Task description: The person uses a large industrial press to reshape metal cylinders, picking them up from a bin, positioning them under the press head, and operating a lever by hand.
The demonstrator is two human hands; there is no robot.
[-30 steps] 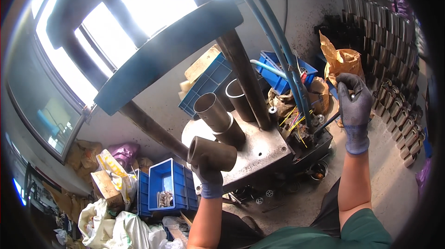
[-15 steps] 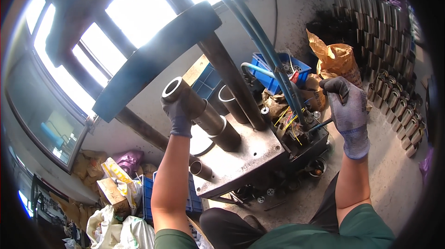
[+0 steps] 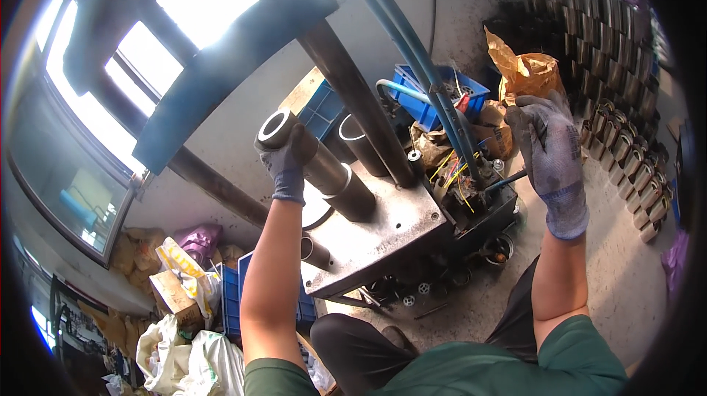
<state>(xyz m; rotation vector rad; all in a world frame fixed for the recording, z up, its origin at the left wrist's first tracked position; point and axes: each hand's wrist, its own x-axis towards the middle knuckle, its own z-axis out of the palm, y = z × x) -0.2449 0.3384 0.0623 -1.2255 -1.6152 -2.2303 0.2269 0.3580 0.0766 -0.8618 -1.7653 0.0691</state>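
In the head view, the left hand's fingers wrap a fat tube; just below them is a tall pipe. Lining these up seems the step, needing steadiness. The right hand's grip I can't tell.

Counter at mid-frame; on it one tube at centre, a second behind it, a third at the left edge; collar, in the left hand, up-left of centre; window upper left, behind the beam; sacks lower left; bag upper right, behind the right hand; stacked pipes far right.
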